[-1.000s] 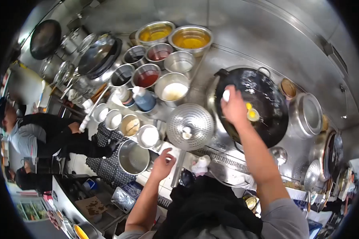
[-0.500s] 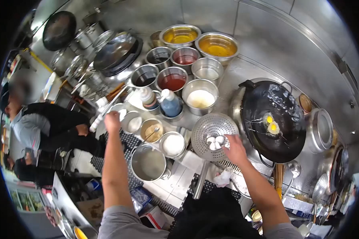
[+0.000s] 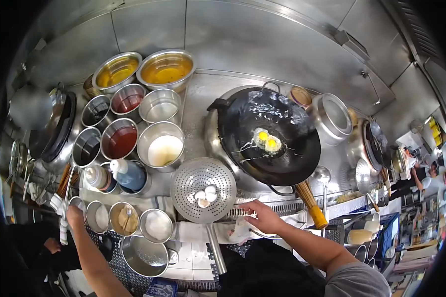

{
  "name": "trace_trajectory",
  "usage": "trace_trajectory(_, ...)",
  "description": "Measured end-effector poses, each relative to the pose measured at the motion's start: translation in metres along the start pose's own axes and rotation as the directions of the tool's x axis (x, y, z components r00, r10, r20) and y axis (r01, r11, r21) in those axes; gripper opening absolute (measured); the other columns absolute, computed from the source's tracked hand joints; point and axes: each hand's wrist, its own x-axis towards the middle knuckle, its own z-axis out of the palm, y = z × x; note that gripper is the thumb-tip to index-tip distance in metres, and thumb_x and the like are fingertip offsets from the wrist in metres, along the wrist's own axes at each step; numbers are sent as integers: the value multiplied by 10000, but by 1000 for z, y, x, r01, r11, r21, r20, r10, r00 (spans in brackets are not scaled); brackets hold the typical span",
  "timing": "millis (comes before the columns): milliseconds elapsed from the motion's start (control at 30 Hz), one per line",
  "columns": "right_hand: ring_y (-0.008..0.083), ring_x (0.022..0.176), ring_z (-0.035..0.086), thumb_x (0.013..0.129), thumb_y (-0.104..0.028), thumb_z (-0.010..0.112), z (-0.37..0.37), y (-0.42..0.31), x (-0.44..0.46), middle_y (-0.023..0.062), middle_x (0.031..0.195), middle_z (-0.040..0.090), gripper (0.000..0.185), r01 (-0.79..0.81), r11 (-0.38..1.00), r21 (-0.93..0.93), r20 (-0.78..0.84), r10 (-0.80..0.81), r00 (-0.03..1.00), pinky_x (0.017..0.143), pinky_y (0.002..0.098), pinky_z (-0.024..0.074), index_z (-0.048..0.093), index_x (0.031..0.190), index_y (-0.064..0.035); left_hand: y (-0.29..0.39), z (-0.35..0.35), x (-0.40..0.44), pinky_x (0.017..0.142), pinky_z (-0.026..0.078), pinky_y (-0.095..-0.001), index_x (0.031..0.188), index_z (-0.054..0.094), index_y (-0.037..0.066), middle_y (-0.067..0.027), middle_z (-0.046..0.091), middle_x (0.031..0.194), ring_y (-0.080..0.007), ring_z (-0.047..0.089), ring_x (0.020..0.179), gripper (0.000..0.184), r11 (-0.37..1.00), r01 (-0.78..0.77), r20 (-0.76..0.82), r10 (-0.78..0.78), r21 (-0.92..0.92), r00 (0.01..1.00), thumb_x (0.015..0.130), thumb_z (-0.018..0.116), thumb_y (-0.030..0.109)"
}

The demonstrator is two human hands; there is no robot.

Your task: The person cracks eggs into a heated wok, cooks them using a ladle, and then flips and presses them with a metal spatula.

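Observation:
My right hand (image 3: pixel 261 218) is empty, fingers spread, just right of the perforated skimmer (image 3: pixel 183 195) and above a crumpled white cloth (image 3: pixel 240 231). White eggshells (image 3: pixel 206 196) lie in the skimmer, its handle pointing toward me. Two cracked eggs (image 3: pixel 267 141) with yellow yolks sit in the black wok (image 3: pixel 287 163), whites spreading around them. At the left, my left hand (image 3: pixel 75 218) is by a small metal cup (image 3: pixel 77 202) and a long-handled tool with a cloth-wrapped grip (image 3: pixel 63 222). The left fingers are mostly hidden, so any hold is unclear.
Metal pots of red sauce (image 3: pixel 119 141), dark liquid (image 3: pixel 86 147) and creamy liquid (image 3: pixel 164 150) stand at left, with squeeze bottles (image 3: pixel 129 174). Yellow liquid fills two bowls (image 3: pixel 166 69) behind. A bamboo brush (image 3: pixel 309 203) and ladle (image 3: pixel 322 174) lie right of the wok.
The view has turned right, so the counter appears further left. My right hand has drawn back from the eggshells to the skimmer's right side. My left hand stays near the small cup.

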Motion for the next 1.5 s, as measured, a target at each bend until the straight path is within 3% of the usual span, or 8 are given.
trace_trajectory(200, 252, 990, 641, 922, -139, 682, -34, 11, -46, 115, 1095, 621, 446, 139, 990, -20, -101, -140, 985, 872, 387, 531, 598, 1360, -127, 54, -138, -53, 727, 520, -431, 852, 713, 1, -158, 664, 809, -346, 663, 795, 78, 871, -239, -461, 16, -430, 887, 804, 720, 61)
trace_trajectory(300, 275, 1007, 656, 919, -145, 678, -43, 60, -83, 146, 1156, 644, 427, 58, 997, 46, -155, -50, 987, 898, 394, 534, 611, 1337, -89, 199, -240, -114, 724, 504, -357, 879, 707, 0, -97, 654, 836, -228, 649, 796, 116, 662, -512, -469, 263, -548, 843, 777, 715, -56)
trace_trajectory(333, 295, 1031, 652, 915, -163, 682, -51, 71, -96, 160, 1201, 645, 441, 7, 999, 38, -135, -2, 991, 930, 397, 526, 605, 1341, -81, 261, -258, -128, 736, 508, -380, 870, 717, -8, -119, 658, 849, -265, 652, 799, 89, 406, -460, -396, 234, -790, 888, 783, 722, -26)
trace_trajectory(367, 292, 1035, 653, 914, -159, 679, -56, 82, -111, 161, 1198, 646, 428, -20, 998, 56, -162, 29, 986, 920, 398, 531, 613, 1330, -78, 314, -286, -150, 749, 511, -396, 848, 724, -13, -141, 659, 860, -303, 646, 814, 66, 595, -481, -328, 353, -644, 876, 785, 720, 7)
trace_trajectory(533, 293, 1016, 660, 909, -144, 667, -97, 86, -168, 159, 1150, 660, 394, -82, 993, 86, -311, 105, 945, 889, 399, 541, 639, 1294, -69, 577, -322, -226, 778, 528, -411, 845, 757, 55, -139, 673, 857, -329, 663, 831, 87, 188, -744, -475, 664, -641, 577, 817, 744, 137)
trace_trajectory(700, 296, 942, 671, 897, -98, 668, -139, 97, -222, 163, 1099, 654, 374, -71, 988, 139, -411, 122, 903, 840, 385, 542, 641, 1267, -52, 741, -286, -275, 901, 546, -436, 873, 781, 133, -167, 713, 1013, -346, 694, 1006, 97, 376, -753, -298, 751, -540, 589, 836, 734, 210)
trace_trajectory(867, 292, 891, 655, 868, -36, 684, -161, 138, -276, 153, 1046, 649, 373, -69, 972, 224, -499, 175, 848, 766, 370, 537, 640, 1238, -39, 826, -268, -275, 941, 542, -466, 874, 769, 132, -171, 715, 1149, -350, 689, 1076, 101, 614, -655, -16, 724, -441, 689, 871, 706, 210)
trace_trajectory(1500, 334, 921, 630, 866, -42, 646, -218, 207, -313, 173, 1031, 628, 341, -34, 964, 263, -540, 177, 823, 787, 405, 519, 654, 1207, -37, 841, -265, -292, 877, 561, -454, 870, 798, 135, -162, 751, 965, -339, 721, 953, 112, 596, -644, -31, 722, -480, 691, 847, 697, 178)
